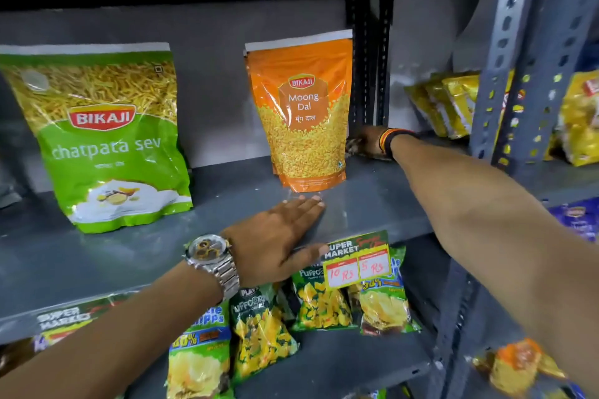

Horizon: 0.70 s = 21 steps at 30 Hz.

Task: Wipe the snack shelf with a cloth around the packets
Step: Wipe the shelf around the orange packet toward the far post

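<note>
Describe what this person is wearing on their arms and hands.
Both forearms are bare, with no sleeves or gloves showing. The left hand has a chunky silver metal wristwatch with a link band. The right hand has a stack of black, red and yellow bands at the wrist.

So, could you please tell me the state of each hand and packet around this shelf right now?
Left hand: flat, palm down on the shelf.
Right hand: reached to the back corner, on a crumpled cloth.
Orange Moong Dal packet: upright, sealed.
Green Chatpata Sev packet: upright, leaning back.
Puffcorn packets: lying on the lower shelf.
</note>
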Available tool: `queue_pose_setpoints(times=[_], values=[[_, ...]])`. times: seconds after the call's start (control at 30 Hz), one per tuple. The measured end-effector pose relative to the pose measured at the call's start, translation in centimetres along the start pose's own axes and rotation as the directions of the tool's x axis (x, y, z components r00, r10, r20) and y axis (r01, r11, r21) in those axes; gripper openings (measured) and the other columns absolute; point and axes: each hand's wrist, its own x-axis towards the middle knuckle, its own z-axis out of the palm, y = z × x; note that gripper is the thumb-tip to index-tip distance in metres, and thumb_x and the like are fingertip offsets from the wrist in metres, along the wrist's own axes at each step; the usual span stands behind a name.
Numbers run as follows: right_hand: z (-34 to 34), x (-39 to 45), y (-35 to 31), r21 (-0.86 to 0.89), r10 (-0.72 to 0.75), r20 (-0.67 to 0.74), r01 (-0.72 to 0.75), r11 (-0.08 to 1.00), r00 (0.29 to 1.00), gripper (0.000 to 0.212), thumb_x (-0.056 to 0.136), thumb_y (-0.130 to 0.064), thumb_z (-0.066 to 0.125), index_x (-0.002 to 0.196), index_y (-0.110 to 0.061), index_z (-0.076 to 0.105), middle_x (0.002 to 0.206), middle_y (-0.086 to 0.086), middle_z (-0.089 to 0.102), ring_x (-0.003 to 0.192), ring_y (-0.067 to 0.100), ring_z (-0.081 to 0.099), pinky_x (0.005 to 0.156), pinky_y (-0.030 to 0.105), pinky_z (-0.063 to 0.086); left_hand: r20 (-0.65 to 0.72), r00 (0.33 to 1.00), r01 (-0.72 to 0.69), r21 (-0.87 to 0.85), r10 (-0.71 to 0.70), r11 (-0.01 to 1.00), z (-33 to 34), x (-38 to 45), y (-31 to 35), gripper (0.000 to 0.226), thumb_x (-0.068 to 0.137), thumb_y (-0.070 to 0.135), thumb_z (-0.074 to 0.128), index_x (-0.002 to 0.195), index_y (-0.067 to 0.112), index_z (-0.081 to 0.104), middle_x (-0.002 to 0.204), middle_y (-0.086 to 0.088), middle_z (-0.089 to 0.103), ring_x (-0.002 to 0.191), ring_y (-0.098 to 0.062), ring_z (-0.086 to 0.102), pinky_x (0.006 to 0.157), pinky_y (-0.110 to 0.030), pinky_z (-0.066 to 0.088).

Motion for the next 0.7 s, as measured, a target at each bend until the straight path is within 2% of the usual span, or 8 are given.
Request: queue_pose_setpoints(times=[0.07,0.13,0.2,0.33,0.47,0.6,0.7], values=[[0.8,0.0,0.2,0.003,-0.001,0.009,0.001,1.0,1.0,0.041,0.096,-0.017,0.053,0.136,-0.011,0.052,0.143,0.013,0.051,0.132,0.03,0.047,0.108,0.035,0.037,0.002,1.0,0.006,-0.006,-0.006,1.0,-0.1,0.1,0.1,0.087,0.094,0.068,0.017,0.162,0.013,0.011,0.169,-0.005,0.012,0.156,-0.017,0.011,0.12,-0.022,0.0],[1.2,-0.5,0.1,0.014,-0.031,0.021,0.031,0.999,0.999,0.04,0.097,-0.016,0.053,0.136,-0.009,0.053,0.144,0.012,0.05,0.133,0.029,0.046,0.111,0.035,0.036,0.006,1.0,-0.001,-0.009,0.001,1.0,-0.3,0.1,0.2,0.09,0.092,0.071,0.013,0.162,0.013,0.013,0.169,-0.005,0.014,0.155,-0.017,0.013,0.121,-0.024,0.004],[1.0,-1.6,0.2,0.022,-0.068,0.024,0.067,0.997,0.997,0.037,0.096,-0.016,0.053,0.133,-0.009,0.055,0.141,0.012,0.053,0.13,0.028,0.049,0.109,0.034,0.037,0.009,1.0,-0.006,-0.012,0.006,1.0,-0.4,0.1,0.4,0.093,0.091,0.074,0.009,0.161,0.014,0.014,0.169,-0.004,0.015,0.155,-0.017,0.015,0.121,-0.026,0.007],[0.8,-4.8,1.0,0.042,-0.059,0.015,0.059,0.997,0.998,0.043,0.092,-0.029,0.056,0.135,-0.024,0.055,0.138,0.005,0.056,0.128,0.028,0.052,0.108,0.04,0.041,0.033,0.999,0.0,-0.006,0.001,1.0,-0.6,-0.3,0.6,0.091,0.092,0.074,0.012,0.162,0.015,0.014,0.168,-0.004,0.018,0.154,-0.018,0.018,0.124,-0.033,0.015],[0.4,-9.5,0.1,0.086,-0.033,-0.018,0.034,0.996,0.999,0.042,0.096,-0.022,0.054,0.137,-0.014,0.052,0.14,0.011,0.055,0.127,0.03,0.051,0.104,0.032,0.039,0.059,0.997,0.039,0.0,-0.039,0.999,-0.8,-0.4,0.6,0.091,0.091,0.075,0.013,0.162,0.019,0.014,0.168,-0.002,0.019,0.154,-0.018,0.021,0.124,-0.04,0.025],[0.7,-13.5,-0.1,0.148,-0.056,-0.09,0.068,0.987,0.994,0.036,0.095,-0.018,0.056,0.131,-0.017,0.058,0.133,0.008,0.061,0.124,0.029,0.054,0.105,0.031,0.041,0.057,0.997,0.056,0.027,-0.057,0.998,-1.3,-0.4,1.0,0.083,0.095,0.07,0.017,0.162,0.021,0.015,0.168,-0.002,0.021,0.152,-0.019,0.026,0.123,-0.04,0.027],[0.6,-16.4,-0.5,0.169,-0.111,-0.047,0.118,0.979,0.993,0.035,0.094,-0.02,0.056,0.129,-0.019,0.059,0.13,0.006,0.062,0.119,0.027,0.057,0.101,0.03,0.043,0.062,0.995,0.073,0.052,-0.076,0.996,-1.8,-0.5,1.5,0.079,0.097,0.067,0.024,0.162,0.023,0.015,0.167,-0.003,0.023,0.149,-0.021,0.032,0.119,-0.035,0.027]])
